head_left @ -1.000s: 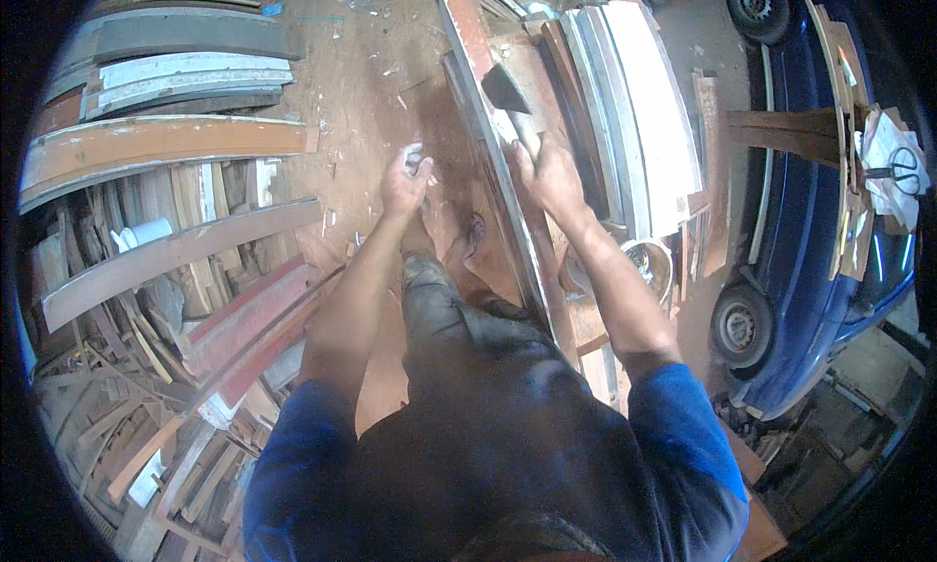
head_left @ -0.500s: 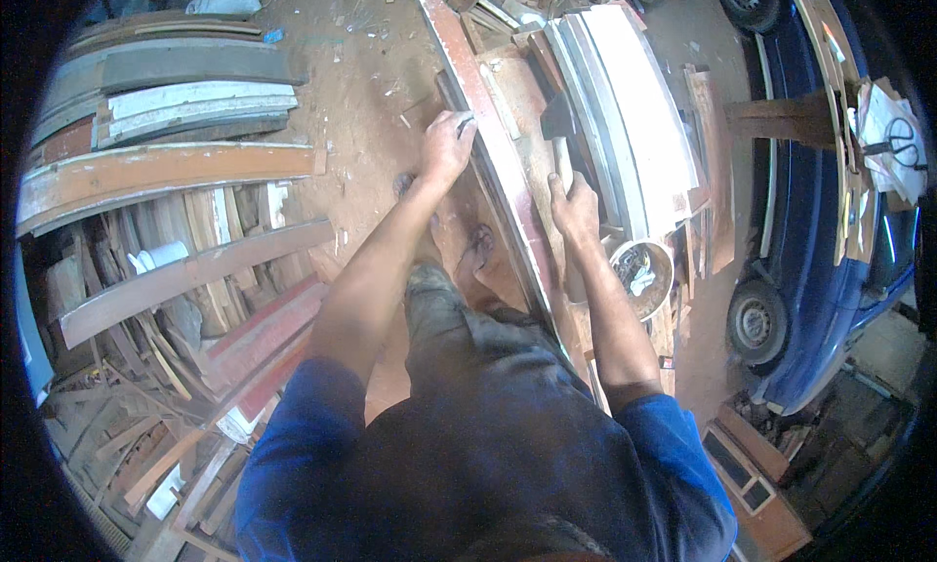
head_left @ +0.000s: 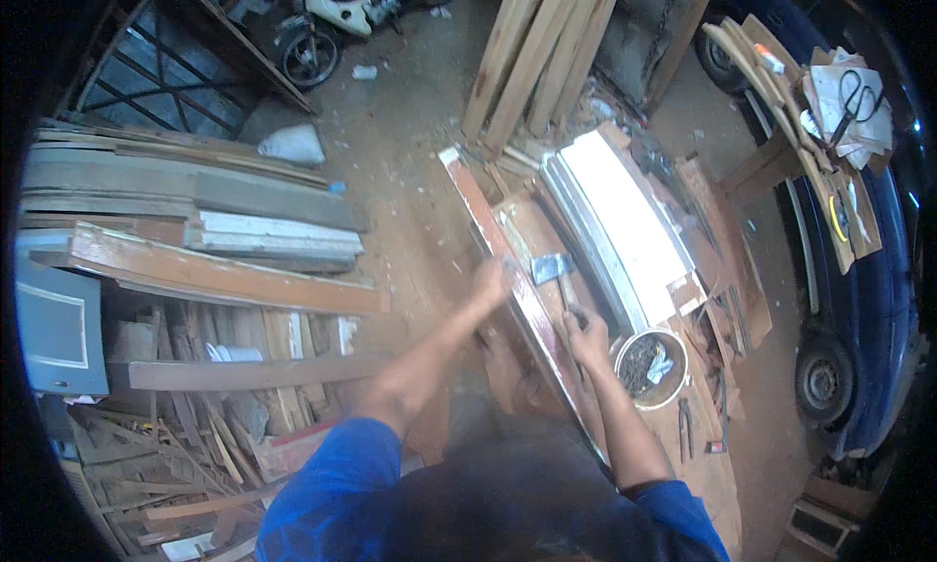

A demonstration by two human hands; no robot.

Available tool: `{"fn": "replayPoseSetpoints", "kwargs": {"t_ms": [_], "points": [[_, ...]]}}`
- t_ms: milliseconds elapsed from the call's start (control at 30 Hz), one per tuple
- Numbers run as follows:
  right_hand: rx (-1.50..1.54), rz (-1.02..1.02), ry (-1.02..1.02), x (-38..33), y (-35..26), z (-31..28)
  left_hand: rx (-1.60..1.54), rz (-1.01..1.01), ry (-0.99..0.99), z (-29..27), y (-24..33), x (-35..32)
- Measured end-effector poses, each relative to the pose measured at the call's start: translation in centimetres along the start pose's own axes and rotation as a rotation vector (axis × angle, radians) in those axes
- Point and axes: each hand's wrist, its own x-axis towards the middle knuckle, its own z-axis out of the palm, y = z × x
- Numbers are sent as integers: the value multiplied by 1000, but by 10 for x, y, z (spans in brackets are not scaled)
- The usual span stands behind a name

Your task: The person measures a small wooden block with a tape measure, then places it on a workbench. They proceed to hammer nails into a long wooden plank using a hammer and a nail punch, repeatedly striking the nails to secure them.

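As the head view shows, my right hand [head_left: 586, 338] is wrapped around the handle of a hatchet [head_left: 552, 268], its metal head just beyond my knuckles. My left hand [head_left: 493, 281] is at the left edge of a long red-brown plank [head_left: 532, 313]; it is blurred, and I cannot tell whether its fingers pinch that edge or merely rest on it. The plank lies between my two hands.

For sound handling, I judge that the left hand should bear steadily on the plank, its fingertips well clear of the hatchet's head, while the right fist keeps a firm hold and a straight wrist.

Orientation: the hatchet's handle points away from my right fist, leaning slightly left, with the head set across its far end; which side is the cutting edge I cannot confirm. The plank's long axis runs from ahead and left of my left hand, back past the left side of my right fist, toward my body.

Adjacent items: white boards [head_left: 625, 211] ahead and right of my right fist; a bucket [head_left: 681, 381] just right of that wrist; pliers [head_left: 685, 428] nearer me.
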Motion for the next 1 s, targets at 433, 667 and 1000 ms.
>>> {"fn": "replayPoseSetpoints", "kwargs": {"t_ms": [433, 667, 1000], "points": [[1211, 654, -37, -67, -29, -78, -363, 208, 43, -13, 140, -156], [148, -38, 463, -115, 3, -167, -400, -65, 9, -4, 51, -132], [312, -31, 77, -65, -18, -63, -349, -256, 110, 14, -2, -97]]}}
